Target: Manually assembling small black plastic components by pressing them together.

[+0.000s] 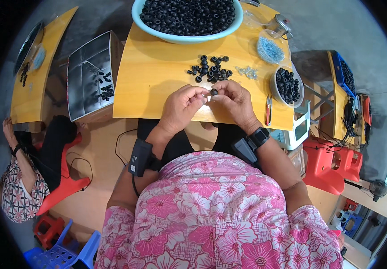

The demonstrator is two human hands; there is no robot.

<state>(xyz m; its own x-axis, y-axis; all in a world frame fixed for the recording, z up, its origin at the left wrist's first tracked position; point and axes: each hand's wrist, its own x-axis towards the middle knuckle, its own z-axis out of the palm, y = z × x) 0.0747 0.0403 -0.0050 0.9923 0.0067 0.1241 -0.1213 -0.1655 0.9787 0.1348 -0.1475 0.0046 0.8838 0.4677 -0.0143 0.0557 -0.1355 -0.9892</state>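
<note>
Over the near edge of the yellow table (157, 96), my two hands meet. Pinched between the thumb and fingers of my right hand (233, 101) is a small round black part (213, 92). My left hand (182, 107) has thumb and fingertips pressed together beside it, around something small and pale that I cannot make out. Just beyond my fingers lies a loose pile of black parts (204, 69), several of them ring-shaped with a hole. To its right is a little heap of small clear pieces (248, 72).
A light blue basin (188, 39) full of black parts stands at the back. At right are a clear tub of black parts (287, 86), a tub of bluish pieces (270, 49), a metal mug (282, 23) and red-handled snips (268, 110). Another person (23, 184) sits at left.
</note>
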